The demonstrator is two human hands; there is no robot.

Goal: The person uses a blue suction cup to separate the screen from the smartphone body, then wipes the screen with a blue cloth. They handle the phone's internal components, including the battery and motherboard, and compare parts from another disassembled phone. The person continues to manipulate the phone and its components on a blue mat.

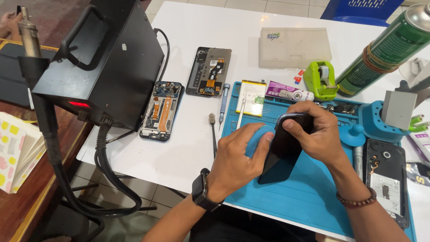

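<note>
A black phone (280,157) stands tilted on edge over the blue work mat (295,197). My right hand (316,134) grips its upper end from above. My left hand (237,157) presses a blue suction cup (259,136) against the phone's left face. A black watch sits on my left wrist and a bead bracelet on my right.
A black hot-air station (105,58) with hose stands at left. Two opened phones (161,110) (209,71), a screwdriver (223,103), a brush (213,132), a battery (251,97), a glue tube (289,93), a green tape dispenser (320,80), a green spray can (389,47), a plastic box (293,47) and another opened phone (386,177) surround the mat.
</note>
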